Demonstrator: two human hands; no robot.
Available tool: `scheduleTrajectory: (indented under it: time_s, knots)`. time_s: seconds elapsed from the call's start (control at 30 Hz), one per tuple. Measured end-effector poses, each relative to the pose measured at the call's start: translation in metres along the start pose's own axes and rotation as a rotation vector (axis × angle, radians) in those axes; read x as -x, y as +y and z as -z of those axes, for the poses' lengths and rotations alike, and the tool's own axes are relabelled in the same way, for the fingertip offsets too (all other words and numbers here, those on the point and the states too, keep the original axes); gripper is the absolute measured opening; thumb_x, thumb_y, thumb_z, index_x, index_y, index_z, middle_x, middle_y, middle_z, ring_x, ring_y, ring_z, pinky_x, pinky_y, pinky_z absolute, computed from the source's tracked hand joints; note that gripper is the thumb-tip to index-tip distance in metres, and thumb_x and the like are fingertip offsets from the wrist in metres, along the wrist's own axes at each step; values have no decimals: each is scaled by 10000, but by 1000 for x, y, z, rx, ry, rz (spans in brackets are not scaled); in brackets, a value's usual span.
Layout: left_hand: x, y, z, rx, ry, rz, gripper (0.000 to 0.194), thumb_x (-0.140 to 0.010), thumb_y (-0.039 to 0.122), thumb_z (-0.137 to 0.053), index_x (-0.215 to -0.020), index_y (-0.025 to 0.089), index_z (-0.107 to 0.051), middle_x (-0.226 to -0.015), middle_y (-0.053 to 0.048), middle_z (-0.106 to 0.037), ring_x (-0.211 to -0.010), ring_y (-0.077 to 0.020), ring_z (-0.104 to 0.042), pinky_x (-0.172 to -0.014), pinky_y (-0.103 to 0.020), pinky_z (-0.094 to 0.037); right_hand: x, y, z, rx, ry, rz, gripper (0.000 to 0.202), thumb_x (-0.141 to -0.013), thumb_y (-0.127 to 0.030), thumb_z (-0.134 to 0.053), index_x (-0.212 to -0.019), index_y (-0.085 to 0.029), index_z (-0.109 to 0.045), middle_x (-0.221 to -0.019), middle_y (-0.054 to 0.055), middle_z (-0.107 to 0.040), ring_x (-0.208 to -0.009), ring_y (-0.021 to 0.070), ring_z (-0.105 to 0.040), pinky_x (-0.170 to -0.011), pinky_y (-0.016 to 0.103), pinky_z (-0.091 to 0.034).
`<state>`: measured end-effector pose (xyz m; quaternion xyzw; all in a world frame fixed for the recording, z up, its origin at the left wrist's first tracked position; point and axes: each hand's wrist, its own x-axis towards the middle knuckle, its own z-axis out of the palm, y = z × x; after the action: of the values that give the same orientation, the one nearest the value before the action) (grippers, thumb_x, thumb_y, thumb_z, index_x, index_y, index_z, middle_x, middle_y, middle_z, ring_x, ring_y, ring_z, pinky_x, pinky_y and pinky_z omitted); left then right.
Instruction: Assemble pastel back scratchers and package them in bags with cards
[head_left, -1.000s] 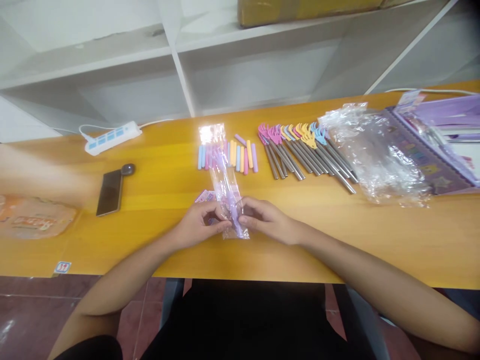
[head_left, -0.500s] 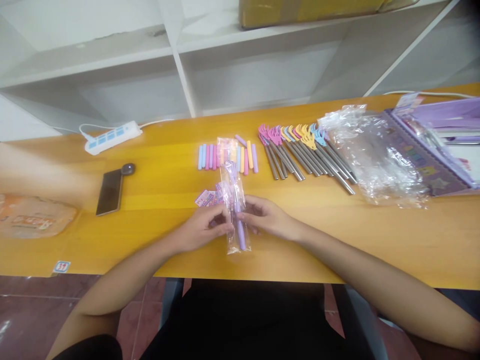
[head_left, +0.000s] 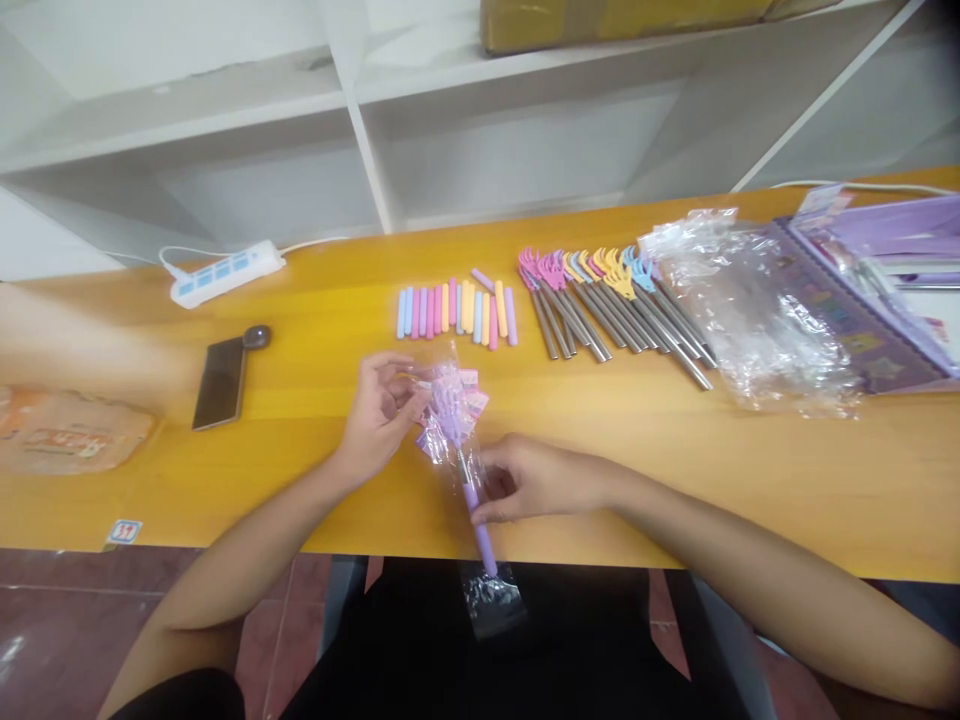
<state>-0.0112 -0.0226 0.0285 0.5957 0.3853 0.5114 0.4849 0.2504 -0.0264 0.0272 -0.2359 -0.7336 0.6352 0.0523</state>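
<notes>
A purple back scratcher point(head_left: 481, 530) lies inside a clear plastic bag point(head_left: 491, 600), whose lower end hangs past the table's front edge. My right hand point(head_left: 536, 478) is closed on the bagged back scratcher around the handle. At the claw end, my left hand point(head_left: 384, 412) pinches the side of the bag near its top. Small printed cards point(head_left: 471, 392) lie under and beside the claw, partly hidden by it. Farther back is a row of pastel handle sleeves point(head_left: 437, 310) in blue, pink, purple and yellow.
Several back scratchers with metal rods point(head_left: 607, 310) lie in a row at the back right. Beside them are crumpled clear bags point(head_left: 772, 310) and a purple box point(head_left: 885, 350). A power strip point(head_left: 229, 273), a phone point(head_left: 219, 385) and an orange packet point(head_left: 71, 430) are at left.
The bagged back scratcher has moved toward me, over the table edge. My right hand came nearer with it, while my left hand shifted away from me to the claw end. The pastel sleeves are uncovered.
</notes>
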Motion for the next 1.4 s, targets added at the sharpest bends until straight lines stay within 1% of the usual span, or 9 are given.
scheduleTrajectory:
  time_s: [0.13,0.23,0.4,0.5,0.7,0.93,1.13,1.23,1.4]
  knots:
    - [1,-3,-2,-21,22,6,399,-1002,368,-804,-1246,291,-498,-1150,-23,-694,-983,-151,-752,-803,-264,-629,1,-4,5,-76,-125,-85,448,-903,-579,-859,-973,-163,-708,-712,-36,-671,-612,88,-612,-583,197,-472]
    - [3,-3,-3,-42,-1,35,371,-1015,392,-784,-1246,272,-519,-1035,-3,-703,-835,-127,-732,-743,-251,-608,1,-1,13,-187,-100,-96,570,-878,-671,-844,-1077,-160,-692,-781,-11,-703,-591,110,-633,-573,237,-519]
    - [7,-4,1,-102,-86,91,297,-1047,400,-741,-1253,248,-593,-922,12,-687,-799,-131,-716,-750,-259,-605,-6,19,26,296,530,129,441,-1113,-574,-546,-1020,-166,-686,-819,24,-651,-653,115,-567,-642,269,-451]
    - [9,-2,3,-147,-127,127,264,-1065,422,-713,-1227,225,-647,-904,-2,-712,-814,-142,-734,-769,-267,-602,-13,31,31,607,709,175,317,-1107,-453,-585,-1223,-178,-693,-1081,99,-693,-794,161,-618,-713,311,-481]
    - [8,-2,0,-120,-123,192,326,-988,430,-810,-1194,204,-698,-1048,-55,-745,-943,-173,-741,-858,-304,-617,-19,36,33,775,713,76,533,-1105,-538,-569,-1516,-199,-590,-1374,178,-620,-1063,295,-702,-859,460,-618]
    - [7,-5,-4,-87,-69,188,268,-926,362,-870,-1091,191,-745,-1078,-78,-763,-983,-184,-742,-879,-312,-616,-20,37,35,794,662,102,435,-1130,-494,-542,-1450,-222,-659,-1578,141,-599,-1246,317,-714,-978,505,-642]
    - [3,4,-4,-37,-36,203,321,-994,496,-785,-1046,184,-730,-899,-38,-725,-819,-164,-704,-730,-297,-641,-19,43,39,758,672,119,305,-1119,-435,-598,-1281,-202,-709,-1499,109,-677,-1217,281,-736,-1005,460,-620]
    - [1,6,-4,-78,-27,113,282,-1013,472,-764,-1023,192,-731,-1000,-44,-693,-778,-139,-686,-705,-290,-644,-17,43,42,694,673,160,192,-1098,-355,-622,-1178,-198,-700,-1435,106,-703,-1190,258,-733,-968,415,-602]
    - [-1,3,-2,-118,23,43,239,-1040,430,-736,-1026,194,-702,-1004,-23,-623,-735,-109,-684,-657,-256,-609,-15,39,42,542,716,149,287,-967,-252,-732,-1239,-187,-668,-1254,103,-712,-873,171,-681,-769,318,-537]
